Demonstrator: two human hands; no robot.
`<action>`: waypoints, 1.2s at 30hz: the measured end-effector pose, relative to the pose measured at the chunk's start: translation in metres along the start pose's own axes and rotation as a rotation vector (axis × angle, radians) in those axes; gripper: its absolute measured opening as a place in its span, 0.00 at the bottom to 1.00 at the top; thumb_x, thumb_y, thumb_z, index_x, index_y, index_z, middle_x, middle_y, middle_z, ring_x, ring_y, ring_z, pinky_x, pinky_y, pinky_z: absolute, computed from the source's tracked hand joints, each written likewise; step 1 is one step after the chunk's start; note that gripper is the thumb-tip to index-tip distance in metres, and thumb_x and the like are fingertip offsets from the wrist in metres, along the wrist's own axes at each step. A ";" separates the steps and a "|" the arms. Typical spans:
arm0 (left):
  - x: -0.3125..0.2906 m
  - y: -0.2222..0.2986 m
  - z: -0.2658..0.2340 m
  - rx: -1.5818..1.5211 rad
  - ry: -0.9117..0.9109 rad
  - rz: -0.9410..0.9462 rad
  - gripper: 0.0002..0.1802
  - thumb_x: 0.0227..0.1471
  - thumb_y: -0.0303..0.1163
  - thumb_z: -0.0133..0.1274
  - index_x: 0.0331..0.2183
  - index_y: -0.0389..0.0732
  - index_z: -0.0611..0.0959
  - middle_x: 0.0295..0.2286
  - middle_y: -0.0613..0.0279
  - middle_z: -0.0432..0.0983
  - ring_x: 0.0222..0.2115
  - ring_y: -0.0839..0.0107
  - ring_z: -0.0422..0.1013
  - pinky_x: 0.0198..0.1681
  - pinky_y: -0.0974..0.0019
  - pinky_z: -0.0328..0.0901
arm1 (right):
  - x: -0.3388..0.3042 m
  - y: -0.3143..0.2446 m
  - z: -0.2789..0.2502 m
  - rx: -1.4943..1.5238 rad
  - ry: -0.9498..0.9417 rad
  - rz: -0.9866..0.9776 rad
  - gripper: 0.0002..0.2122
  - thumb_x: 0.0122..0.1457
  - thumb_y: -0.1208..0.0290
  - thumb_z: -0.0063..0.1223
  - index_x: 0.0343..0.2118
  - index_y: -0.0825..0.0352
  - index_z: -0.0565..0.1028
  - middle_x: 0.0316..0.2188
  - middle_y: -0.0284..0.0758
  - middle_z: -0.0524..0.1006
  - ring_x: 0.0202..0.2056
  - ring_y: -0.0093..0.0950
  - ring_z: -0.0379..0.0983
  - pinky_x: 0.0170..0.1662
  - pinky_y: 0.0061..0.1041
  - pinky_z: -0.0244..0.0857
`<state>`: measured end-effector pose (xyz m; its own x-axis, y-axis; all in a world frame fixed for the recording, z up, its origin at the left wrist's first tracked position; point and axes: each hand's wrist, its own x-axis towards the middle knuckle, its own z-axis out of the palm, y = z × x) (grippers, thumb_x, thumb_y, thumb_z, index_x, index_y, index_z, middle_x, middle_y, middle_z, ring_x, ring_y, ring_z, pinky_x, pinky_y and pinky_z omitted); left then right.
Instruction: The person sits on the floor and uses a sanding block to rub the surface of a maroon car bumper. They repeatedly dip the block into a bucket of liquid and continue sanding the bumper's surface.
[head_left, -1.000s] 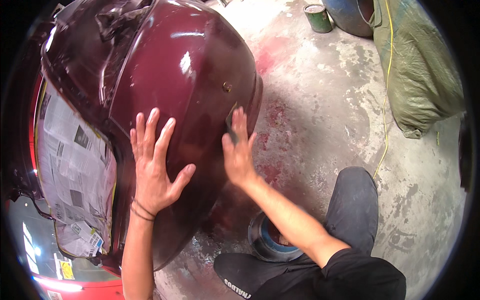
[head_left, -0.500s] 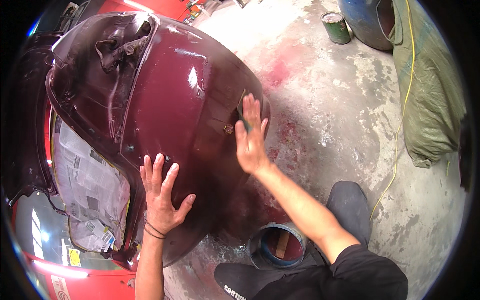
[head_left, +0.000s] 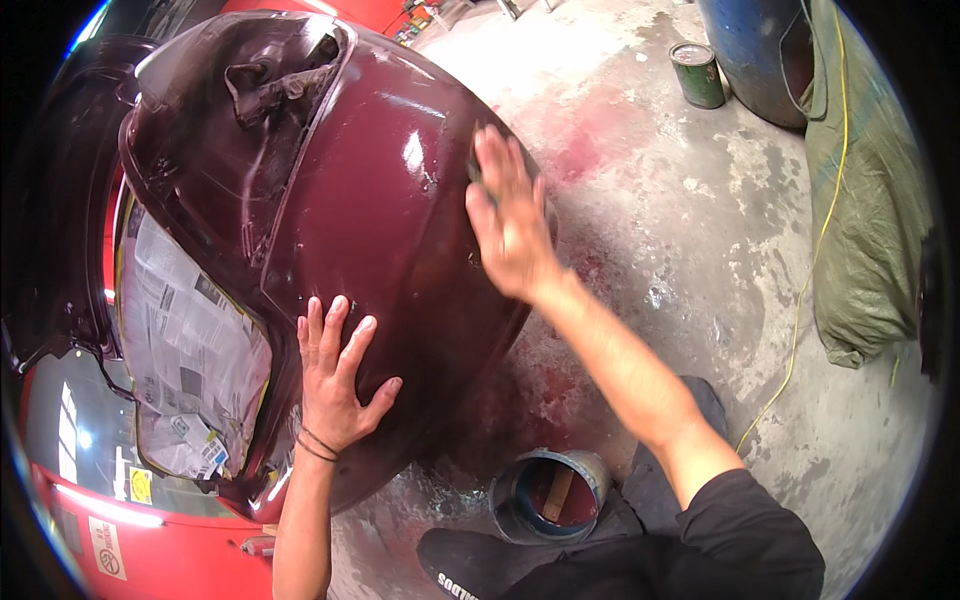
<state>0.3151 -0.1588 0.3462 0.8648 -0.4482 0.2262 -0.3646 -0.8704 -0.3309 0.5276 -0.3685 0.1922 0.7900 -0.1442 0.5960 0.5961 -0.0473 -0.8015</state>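
A dark maroon car body panel [head_left: 370, 210] curves across the left and middle of the view, glossy in places. My left hand [head_left: 338, 385] lies on its lower part, fingers spread and holding nothing. Farther up, near the panel's right edge, my right hand [head_left: 515, 225] is stretched flat and slightly blurred. Under its fingers a sheet of dark sandpaper [head_left: 473, 168] is pressed against the panel; only its edge shows beside the thumb.
A bucket [head_left: 497, 490] with reddish liquid and a wooden stick stands by my legs. Newspaper [head_left: 185, 340] masks an opening at left. A green can [head_left: 697, 78], a blue drum [head_left: 755, 55], a green sack [head_left: 865, 230] and a yellow cord [head_left: 822, 235] are on the right.
My right hand has slid up along the panel with the sandpaper. My left hand stays resting on the panel. The whole view has shifted slightly.
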 end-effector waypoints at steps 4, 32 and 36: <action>0.001 0.001 0.001 -0.008 0.009 0.000 0.45 0.55 0.47 0.70 0.71 0.51 0.75 0.77 0.50 0.55 0.79 0.40 0.43 0.81 0.36 0.37 | 0.098 0.002 -0.010 0.195 -0.017 0.005 0.30 0.82 0.50 0.39 0.77 0.63 0.62 0.78 0.47 0.63 0.79 0.43 0.56 0.79 0.48 0.49; 0.002 0.008 -0.003 0.029 0.009 -0.054 0.44 0.53 0.47 0.70 0.69 0.53 0.78 0.76 0.53 0.59 0.79 0.42 0.45 0.81 0.37 0.41 | 0.147 -0.036 0.022 -0.235 -0.087 -0.270 0.32 0.79 0.43 0.34 0.80 0.52 0.60 0.81 0.31 0.58 0.81 0.38 0.51 0.79 0.69 0.38; 0.002 0.007 -0.002 0.041 0.008 -0.038 0.44 0.55 0.47 0.70 0.70 0.51 0.77 0.76 0.51 0.58 0.79 0.41 0.45 0.80 0.36 0.40 | 0.071 0.023 0.019 -0.094 -0.013 -0.224 0.29 0.80 0.49 0.37 0.79 0.50 0.62 0.80 0.33 0.60 0.81 0.40 0.51 0.80 0.64 0.38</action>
<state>0.3138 -0.1665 0.3460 0.8751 -0.4167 0.2462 -0.3170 -0.8778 -0.3592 0.5999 -0.3609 0.2169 0.6419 -0.1074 0.7593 0.7409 -0.1682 -0.6502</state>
